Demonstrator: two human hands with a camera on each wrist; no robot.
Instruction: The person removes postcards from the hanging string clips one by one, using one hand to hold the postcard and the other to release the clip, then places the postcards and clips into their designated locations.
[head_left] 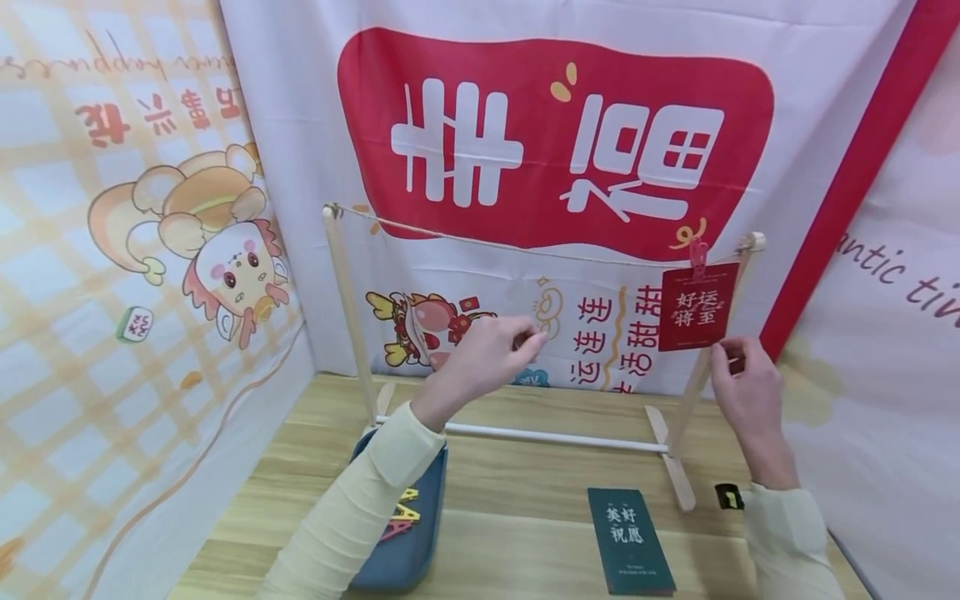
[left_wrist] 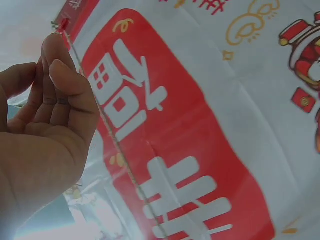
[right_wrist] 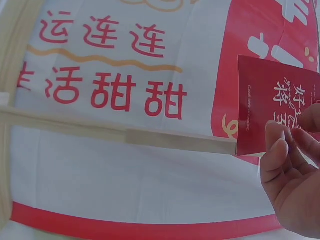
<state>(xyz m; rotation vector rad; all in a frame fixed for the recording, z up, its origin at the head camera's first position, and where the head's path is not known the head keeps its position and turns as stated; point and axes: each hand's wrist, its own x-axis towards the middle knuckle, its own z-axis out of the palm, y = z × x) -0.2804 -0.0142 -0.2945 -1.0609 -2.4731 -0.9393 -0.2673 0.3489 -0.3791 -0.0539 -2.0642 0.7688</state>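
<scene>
A red card (head_left: pixel 699 307) with white characters hangs from a pink-red clip (head_left: pixel 698 257) near the right end of a thin string (head_left: pixel 510 245). My right hand (head_left: pixel 748 385) is by the card's lower right corner, fingertips right at its edge and fingers loosely curled. In the right wrist view, that hand (right_wrist: pixel 295 175) overlaps part of the card. My left hand (head_left: pixel 483 358) hovers in front of the string frame, left of the card, its fingers loosely bent around nothing. The left wrist view shows the left hand (left_wrist: pixel 55 110) with the string behind it.
The wooden frame has two posts (head_left: pixel 348 308), a white lower bar (head_left: pixel 555 437) and flat feet (head_left: pixel 678 483). A blue tray (head_left: pixel 427 542) with yellow and pink clips lies partly under my left sleeve. A green card (head_left: pixel 632 542) and a small black object (head_left: pixel 729 497) lie on the table (head_left: pixel 510 517).
</scene>
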